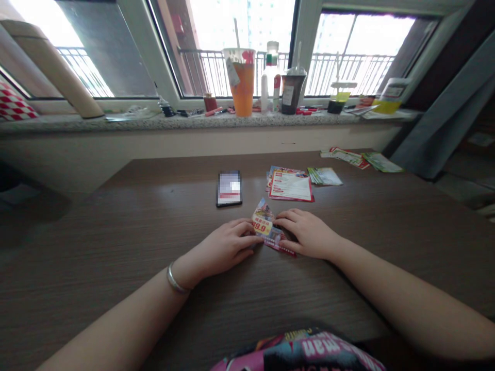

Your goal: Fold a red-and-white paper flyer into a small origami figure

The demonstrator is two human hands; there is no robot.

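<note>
A printed paper flyer, folded to a pointed triangular shape, lies on the table between my two hands. Its colourful face shows a large "89.9" on a yellow patch. My left hand, with a silver bangle at the wrist, has its fingers bent and closed on the flyer's left edge. From the other side, my right hand grips the right edge, fingers above and thumb near the lower corner. Fingers partly cover both edges. Just beyond stands a stack of flyers lying flat, and a phone rests to its left.
Green-and-white leaflets and more papers lie at the table's back right. On the granite windowsill stand an orange drink cup, a dark drink cup, bottles and pens. A grey curtain hangs at right.
</note>
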